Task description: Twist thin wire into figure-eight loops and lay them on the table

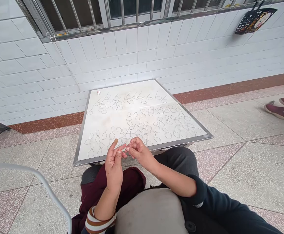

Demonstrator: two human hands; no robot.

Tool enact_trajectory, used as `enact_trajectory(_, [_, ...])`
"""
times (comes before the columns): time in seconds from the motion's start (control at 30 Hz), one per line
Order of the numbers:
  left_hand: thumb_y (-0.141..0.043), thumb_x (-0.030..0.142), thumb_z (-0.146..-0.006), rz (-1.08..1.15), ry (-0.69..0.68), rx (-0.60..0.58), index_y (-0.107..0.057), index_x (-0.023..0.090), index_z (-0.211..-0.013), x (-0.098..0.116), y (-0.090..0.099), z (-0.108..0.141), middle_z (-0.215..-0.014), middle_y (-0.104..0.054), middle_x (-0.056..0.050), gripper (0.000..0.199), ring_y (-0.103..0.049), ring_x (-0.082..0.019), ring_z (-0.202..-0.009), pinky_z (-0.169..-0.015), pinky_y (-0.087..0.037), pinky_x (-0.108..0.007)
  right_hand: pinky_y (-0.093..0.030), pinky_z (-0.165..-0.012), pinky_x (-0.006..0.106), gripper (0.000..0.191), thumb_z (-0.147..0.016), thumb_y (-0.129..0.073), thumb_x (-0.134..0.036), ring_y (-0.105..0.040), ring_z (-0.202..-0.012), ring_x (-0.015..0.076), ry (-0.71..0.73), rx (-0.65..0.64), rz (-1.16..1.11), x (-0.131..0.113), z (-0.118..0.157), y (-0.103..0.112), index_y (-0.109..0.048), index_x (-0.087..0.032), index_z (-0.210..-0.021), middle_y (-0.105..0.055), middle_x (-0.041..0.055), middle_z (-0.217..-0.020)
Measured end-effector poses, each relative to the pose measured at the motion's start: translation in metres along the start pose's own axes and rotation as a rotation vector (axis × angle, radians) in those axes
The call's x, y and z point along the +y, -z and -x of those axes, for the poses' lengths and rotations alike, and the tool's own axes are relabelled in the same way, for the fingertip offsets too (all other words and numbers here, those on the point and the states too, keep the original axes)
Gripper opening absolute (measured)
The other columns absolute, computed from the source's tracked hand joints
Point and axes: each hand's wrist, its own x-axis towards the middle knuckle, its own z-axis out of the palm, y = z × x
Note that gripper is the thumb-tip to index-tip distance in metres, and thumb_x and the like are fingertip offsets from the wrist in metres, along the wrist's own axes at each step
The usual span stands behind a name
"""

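Near six o'clock on the bench (90,160), at its near edge, the left hand (114,165) and right hand (142,154) meet fingertip to fingertip. Both are closed in a pinch, seemingly on one thin piece between them, too fine to make out clearly. The step in hand looks like bending or joining that piece; such fine work calls for a light, steady pinch from both sides.

Taking twelve o'clock as the wall side, figure-eight loops (97,135) of thin wire lie from seven o'clock through six and round to two, in loose rows. Single loops with a straight tail (148,96) lie from ten to one o'clock. Both kinds are too fine and crowded for an exact count: dozens of figure-eights, and fewer tailed loops, perhaps fifteen or so. One small white-and-red object (98,93) sits at eleven o'clock. Beyond the bench, at two o'clock, are one hanging bag (254,21) and, nearer three, two dark red shoes (276,110).
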Motion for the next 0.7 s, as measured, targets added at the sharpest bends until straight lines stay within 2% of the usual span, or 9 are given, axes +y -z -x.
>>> enact_trajectory(0.07, [-0.055,0.037,-0.092,0.005,-0.011,-0.014,-0.052,0.025,-0.135,0.0,-0.0001,-0.0004,-0.116,-0.066,-0.009,0.045,-0.057,-0.011,-0.077,-0.084,-0.047,-0.029,-0.041,-0.056,0.023,0.03,-0.079,-0.068,-0.036,-0.05,-0.061,0.0101,0.014,0.026,-0.015,-0.0012,-0.0006,0.0005,-0.044,-0.023,-0.089,-0.057,-0.0053,-0.074])
enact_trajectory(0.17, [-0.059,0.034,-0.091,0.05,-0.018,-0.011,-0.052,0.025,-0.135,-0.0013,0.0011,-0.002,-0.11,-0.067,-0.007,0.045,-0.058,-0.011,-0.077,-0.082,-0.049,-0.029,-0.043,-0.061,0.026,0.029,-0.079,-0.068,-0.038,-0.052,-0.065,0.0116,0.032,0.062,-0.013,-0.0018,-0.0009,0.0018,-0.044,-0.024,-0.09,-0.058,-0.0044,-0.075])
enact_trajectory(0.27, [-0.063,0.033,-0.088,0.087,-0.002,0.023,-0.052,0.025,-0.134,-0.0027,0.0031,-0.0036,-0.103,-0.066,-0.006,0.048,-0.062,-0.011,-0.074,-0.077,-0.052,-0.029,-0.042,-0.059,0.025,0.029,-0.08,-0.067,-0.038,-0.053,-0.068,0.0123,0.031,0.076,0.004,-0.0009,-0.001,0.0033,-0.044,-0.024,-0.091,-0.058,-0.0039,-0.077])
enact_trajectory(0.53, [-0.069,0.035,-0.082,0.109,0.034,0.094,-0.052,0.023,-0.134,-0.0014,0.0037,-0.0068,-0.103,-0.066,-0.007,0.057,-0.068,-0.012,-0.069,-0.07,-0.058,-0.03,-0.04,-0.057,0.025,0.026,-0.082,-0.064,-0.034,-0.052,-0.069,0.0124,0.048,0.064,0.031,0.0005,-0.0014,0.0036,-0.043,-0.025,-0.095,-0.056,-0.0034,-0.08])
enact_trajectory(0.7, [-0.073,0.034,-0.078,0.107,0.069,0.104,-0.053,0.021,-0.133,-0.0029,0.0012,-0.01,-0.096,-0.067,-0.007,0.06,-0.066,-0.018,-0.086,-0.068,-0.06,-0.03,-0.041,-0.06,0.025,0.024,-0.083,-0.063,-0.032,-0.052,-0.07,0.0124,0.058,0.055,0.032,0.0032,-0.0013,0.0007,-0.045,-0.025,-0.095,-0.056,-0.003,-0.081])
